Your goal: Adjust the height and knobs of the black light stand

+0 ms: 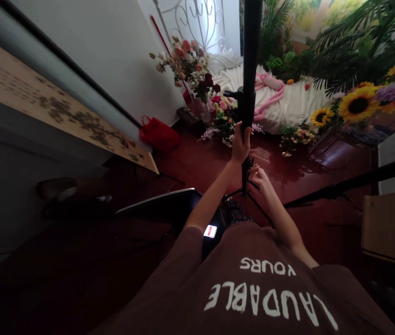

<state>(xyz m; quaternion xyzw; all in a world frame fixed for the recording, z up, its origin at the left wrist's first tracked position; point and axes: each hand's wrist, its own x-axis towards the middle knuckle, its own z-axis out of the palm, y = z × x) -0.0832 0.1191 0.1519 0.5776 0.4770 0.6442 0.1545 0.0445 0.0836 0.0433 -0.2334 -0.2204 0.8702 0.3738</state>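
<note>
Far to the left of the hands, a long beige panel with dark painted branches and rows of writing [89,123] slants down toward the floor, with a thin black bar [89,88] running above it. Nearer, still left of the hands and slightly beyond them, a bright red bag with a loop handle [159,135] stands on the glossy dark red floor [197,163]. Beside the left forearm is a large dark object with a thin pale rim [162,204], and just below that forearm a small lit screen [210,231] glows.

Beyond the hands and to their left, a white metal frame with curled scrollwork [197,21] rises behind a cluster of pink, white and deep red flowers [192,63].

The left hand [241,145] is wrapped around an upright black pole [249,60], below its collar with a side knob [241,95]. The pole rises in front of the body, and its thin black tripod legs [258,207] spread low, near the person's feet. The right hand [258,176] is lower and to the right, close beside the pole's lower part, its fingers curled; whether they grip anything cannot be told.

Beyond the hands and to their right, a looped pink soft item [274,95] lies on draped white cloth [295,104]. Farther right are large yellow sunflowers with dark centres [358,103] beneath green palm fronds [365,42]. A second black pole [351,184] slants up to the right of the right forearm, above a tan box-like object [391,228].
</note>
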